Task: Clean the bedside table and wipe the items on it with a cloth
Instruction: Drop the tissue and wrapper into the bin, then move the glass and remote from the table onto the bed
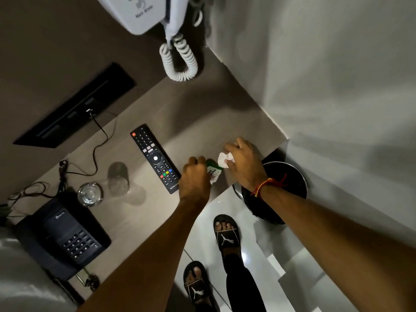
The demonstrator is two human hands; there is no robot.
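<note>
My left hand [195, 176] is curled shut on a green-and-white packet [213, 171] at frame centre; my right hand [244, 162] pinches crumpled white paper [225, 159] (beside the remote [155, 157]).

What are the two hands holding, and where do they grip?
The left hand pinches a green-and-white wrapper at its near edge; the right hand clutches crumpled white paper in its fingers.

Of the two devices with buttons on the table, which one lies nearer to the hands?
The black TV remote, beside the left hand; the dark telephone sits far off.
</note>
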